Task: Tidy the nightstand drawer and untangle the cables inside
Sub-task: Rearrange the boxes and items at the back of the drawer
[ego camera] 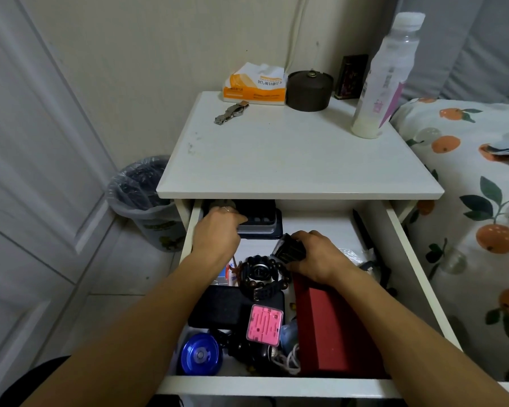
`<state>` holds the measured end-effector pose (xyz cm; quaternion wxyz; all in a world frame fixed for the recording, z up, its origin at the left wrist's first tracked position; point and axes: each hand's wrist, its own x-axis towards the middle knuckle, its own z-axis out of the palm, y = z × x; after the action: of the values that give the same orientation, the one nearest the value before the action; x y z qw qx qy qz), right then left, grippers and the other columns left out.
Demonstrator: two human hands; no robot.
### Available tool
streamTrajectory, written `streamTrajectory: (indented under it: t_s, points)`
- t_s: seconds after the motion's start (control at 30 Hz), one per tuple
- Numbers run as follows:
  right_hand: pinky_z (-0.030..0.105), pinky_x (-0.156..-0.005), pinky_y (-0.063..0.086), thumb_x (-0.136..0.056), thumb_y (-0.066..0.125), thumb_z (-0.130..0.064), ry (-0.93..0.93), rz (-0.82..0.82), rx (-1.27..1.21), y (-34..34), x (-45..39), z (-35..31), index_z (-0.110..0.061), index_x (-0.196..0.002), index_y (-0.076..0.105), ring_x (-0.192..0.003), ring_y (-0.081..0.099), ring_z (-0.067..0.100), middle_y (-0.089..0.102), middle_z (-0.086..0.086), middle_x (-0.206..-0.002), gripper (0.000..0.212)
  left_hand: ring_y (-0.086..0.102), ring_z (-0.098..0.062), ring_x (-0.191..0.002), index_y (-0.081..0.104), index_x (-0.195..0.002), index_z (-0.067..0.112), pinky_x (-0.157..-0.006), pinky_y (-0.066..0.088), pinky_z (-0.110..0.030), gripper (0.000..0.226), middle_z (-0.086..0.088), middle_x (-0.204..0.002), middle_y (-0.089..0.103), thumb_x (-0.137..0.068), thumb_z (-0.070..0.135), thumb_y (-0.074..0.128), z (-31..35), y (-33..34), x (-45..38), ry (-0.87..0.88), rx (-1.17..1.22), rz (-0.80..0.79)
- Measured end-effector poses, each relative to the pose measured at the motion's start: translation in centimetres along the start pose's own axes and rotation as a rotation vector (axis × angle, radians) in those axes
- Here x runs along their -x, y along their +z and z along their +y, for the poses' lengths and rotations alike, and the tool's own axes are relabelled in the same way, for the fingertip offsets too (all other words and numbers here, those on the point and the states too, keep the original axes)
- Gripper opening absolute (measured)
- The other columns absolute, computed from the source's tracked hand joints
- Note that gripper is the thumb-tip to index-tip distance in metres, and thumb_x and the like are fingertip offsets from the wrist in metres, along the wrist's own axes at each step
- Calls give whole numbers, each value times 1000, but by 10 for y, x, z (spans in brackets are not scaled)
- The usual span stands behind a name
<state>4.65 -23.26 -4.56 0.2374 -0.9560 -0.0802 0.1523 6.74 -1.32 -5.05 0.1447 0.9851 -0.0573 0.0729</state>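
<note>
The white nightstand drawer [276, 386] stands pulled out, cluttered. My left hand [218, 230] reaches to the back left corner and grips a dark flat box [259, 221] at its left edge. My right hand [315, 257] holds a small black ribbed object [288, 249] in the drawer's middle. Below lie a black wristwatch ringed by a dark bead bracelet [260, 276], a black pouch [218, 306], a pink maze toy [265, 324], a blue round tin [200, 353], a long red box [323, 327] and a white cable [291, 359] tangled near the front.
On the nightstand top [291, 160] sit a metal watch [231, 113], an orange tissue pack [256, 83], a brown round jar [309, 91] and a tall plastic bottle [382, 80]. A lined waste bin [144, 198] stands on the left, a bed with fruit-print cover [476, 215] on the right.
</note>
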Motion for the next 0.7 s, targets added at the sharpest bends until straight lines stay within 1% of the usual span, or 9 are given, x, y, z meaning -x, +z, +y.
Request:
streamTrajectory:
  t_s: [0.13, 0.23, 0.3, 0.33, 0.43, 0.5, 0.6, 0.67, 0.7]
  points:
    - [29, -94, 44, -80, 75, -31, -7, 8, -3, -2, 2, -1, -17, -137, 50, -116, 53, 27, 53, 10, -125, 64, 56, -27, -111, 71, -120, 25, -73, 53, -36, 52, -4, -114, 69, -83, -7, 54, -3, 0, -2, -22, 43, 6]
    - [29, -91, 45, -80, 75, -29, -19, 15, 8, -5, 5, -4, -17, -134, 54, -114, 55, 27, 57, 10, -124, 59, 58, -27, -106, 64, -127, 27, -67, 45, -31, 47, -6, -114, 66, -89, 1, 54, -1, 2, -3, -53, 9, 2]
    - [31, -92, 47, -81, 74, -26, -25, 37, 4, -10, 10, -6, -16, -131, 57, -113, 56, 27, 59, 10, -123, 54, 57, -28, -110, 57, -135, 26, -73, 48, -33, 52, -7, -119, 63, -90, 1, 54, -1, 2, -3, -24, -7, -43]
    - [33, -93, 47, -82, 73, -25, -32, 53, -1, -13, 13, -7, -16, -130, 58, -113, 57, 27, 60, 10, -124, 52, 55, -29, -114, 53, -139, 25, -81, 49, -35, 55, -8, -123, 61, -90, 1, 54, -1, 1, -1, -1, -12, -75]
    - [34, -94, 47, -87, 67, -23, -61, 112, 14, -23, 27, -10, -15, -127, 60, -114, 56, 27, 61, 9, -125, 42, 44, -28, -131, 47, -144, 22, -105, 41, -36, 54, -8, -139, 53, -93, 7, 54, 2, -8, 8, 61, 15, -114]
    - [34, -90, 47, -91, 62, -23, -75, 118, 28, -27, 40, -9, -15, -124, 61, -112, 57, 27, 63, 8, -122, 34, 46, -24, -132, 52, -141, 21, -107, 41, -36, 48, -4, -142, 53, -94, 11, 55, 9, -19, 18, 81, 127, -105]
    - [28, -83, 45, -97, 54, -26, -88, 76, 11, -33, 63, -7, -20, -120, 63, -108, 59, 27, 68, 7, -116, 26, 61, -15, -110, 62, -128, 26, -96, 51, -38, 33, 2, -125, 65, -96, 21, 58, 26, -37, 37, 98, 316, -162]
    - [26, -81, 42, -99, 50, -38, -70, 23, -13, -34, 77, -6, -25, -118, 65, -108, 59, 24, 68, 4, -116, 28, 63, -5, -92, 67, -120, 29, -90, 54, -34, 26, 7, -112, 69, -95, 26, 61, 35, -47, 52, 98, 404, -289]
    - [26, -83, 43, -98, 48, -48, -39, -27, -25, -35, 85, -6, -28, -118, 65, -108, 59, 22, 67, 2, -116, 33, 62, -2, -90, 67, -117, 31, -89, 54, -31, 24, 9, -107, 69, -94, 30, 63, 39, -50, 60, 103, 417, -371]
